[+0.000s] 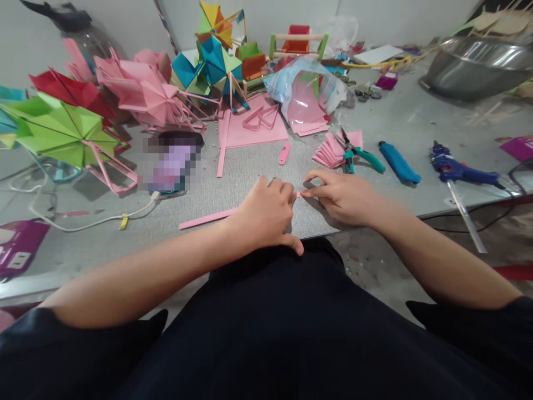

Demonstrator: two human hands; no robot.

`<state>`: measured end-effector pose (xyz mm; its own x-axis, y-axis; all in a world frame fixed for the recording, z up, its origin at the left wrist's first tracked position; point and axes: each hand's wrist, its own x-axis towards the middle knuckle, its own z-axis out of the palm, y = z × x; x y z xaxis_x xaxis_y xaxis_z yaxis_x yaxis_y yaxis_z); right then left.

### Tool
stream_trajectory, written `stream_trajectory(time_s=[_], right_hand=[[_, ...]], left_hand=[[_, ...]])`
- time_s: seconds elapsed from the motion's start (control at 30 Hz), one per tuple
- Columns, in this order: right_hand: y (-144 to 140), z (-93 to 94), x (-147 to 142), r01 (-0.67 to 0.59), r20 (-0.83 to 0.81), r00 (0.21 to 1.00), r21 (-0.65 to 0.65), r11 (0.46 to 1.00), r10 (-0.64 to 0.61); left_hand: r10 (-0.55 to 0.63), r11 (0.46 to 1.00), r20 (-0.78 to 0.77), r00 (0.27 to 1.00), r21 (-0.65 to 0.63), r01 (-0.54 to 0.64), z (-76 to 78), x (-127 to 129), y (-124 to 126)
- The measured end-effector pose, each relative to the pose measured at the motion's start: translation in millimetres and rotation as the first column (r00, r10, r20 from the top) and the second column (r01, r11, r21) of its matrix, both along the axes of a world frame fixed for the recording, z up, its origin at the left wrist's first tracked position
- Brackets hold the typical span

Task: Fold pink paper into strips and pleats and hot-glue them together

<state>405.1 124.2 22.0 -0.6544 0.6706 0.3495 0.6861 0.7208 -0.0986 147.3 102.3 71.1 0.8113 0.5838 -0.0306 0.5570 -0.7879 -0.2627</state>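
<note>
A narrow pink paper strip (207,219) lies along the table's front edge and runs under my left hand (266,214). That hand holds it down with bent fingers, its thumb stretched out toward the edge. At the strip's right end, my right hand (343,197) pinches the small pink tip between thumb and fingertips. The middle of the strip is hidden beneath my left hand. Just beyond my hands lie a small pink cutter-like piece (285,154), a stack of folded pink paper (328,153) and teal-handled pliers (368,160).
A blue glue gun (462,169) with a glue stick and a blue tube-shaped pouch (398,163) lie to the right. Folded paper umbrellas (62,133), a phone (172,166) with a white cable, pink sheets (270,130) and a metal bowl (478,69) stand farther around.
</note>
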Motion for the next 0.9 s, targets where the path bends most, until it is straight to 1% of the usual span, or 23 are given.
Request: stream_trajectory(time_s=[0.1, 0.17, 0.33, 0.4, 0.47, 0.57, 0.67, 0.73, 0.8, 0.9], right_hand=[[11.1, 4.2, -1.6, 0.027, 0.035, 0.999, -0.079, 0.996, -0.025], [19.5, 10.7, -4.9, 0.055, 0.068, 0.997, -0.151, 0.987, -0.045], [34.5, 39.0, -21.7, 0.09, 0.19, 0.981, -0.333, 0.939, -0.027], [39.1, 49.4, -28.9, 0.098, 0.216, 0.976, -0.392, 0.915, -0.013], [45.1, 56.1, -34.2, 0.092, 0.222, 0.975, -0.427, 0.9, 0.006], [56.1, 59.3, -37.7, 0.066, 0.207, 0.977, -0.485, 0.872, 0.042], [63.5, 57.9, -37.5, 0.049, 0.164, 0.985, -0.55, 0.833, 0.05], [64.9, 56.6, -36.7, 0.057, 0.149, 0.988, -0.563, 0.825, 0.034], [65.0, 55.6, -35.3, 0.066, 0.143, 0.99, -0.567, 0.821, 0.019], [65.4, 54.5, -31.7, 0.036, 0.109, 0.993, -0.573, 0.818, 0.033]], left_hand=[[0.013, 1.0, -0.011, 1.0, -0.017, -0.013, 3.2, -2.2, 9.6], [0.026, 0.999, -0.004, 1.0, -0.032, -0.026, 3.7, -4.5, 15.8], [0.082, 0.996, 0.024, 0.996, -0.034, -0.082, -1.0, -7.5, 22.6], [0.131, 0.991, 0.057, 0.99, -0.049, -0.128, -4.0, -6.5, 24.0], [0.214, 0.975, 0.116, 0.97, -0.087, -0.204, -6.8, -4.7, 26.5], [0.344, 0.932, 0.231, 0.91, -0.199, -0.302, -9.2, -2.2, 32.8], [0.435, 0.882, 0.309, 0.846, -0.337, -0.33, -9.7, -1.5, 40.1], [0.48, 0.85, 0.333, 0.811, -0.404, -0.337, -9.8, -1.4, 44.3], [0.506, 0.831, 0.349, 0.789, -0.441, -0.338, -10.2, -1.1, 47.3], [0.512, 0.83, 0.376, 0.772, -0.449, -0.331, -11.5, -0.1, 49.8]])
